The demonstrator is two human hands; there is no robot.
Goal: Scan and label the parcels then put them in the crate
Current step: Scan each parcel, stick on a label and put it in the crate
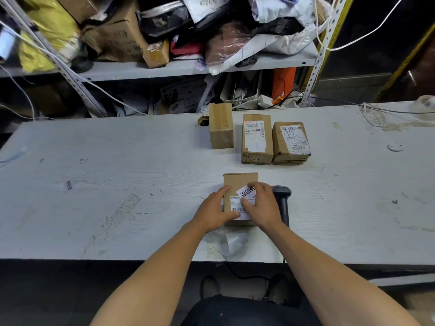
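Left hand (213, 211) lies flat, steadying the small stiff cardboard parcel (240, 184); right hand (261, 204) pinches a white label (246, 192) over it; probably light, best held by its sides

Pretty scuffed white bench (117, 165), with a metal shelf (150, 70) right behind its far edge that's crammed with stuff: a yellow bag (50, 31), a beat-up cardboard box (120, 41), crumpled plastic bags (237, 43). White cables (374, 111) trail over the bench's far right corner. An orange box (283, 82) sits under the shelf.
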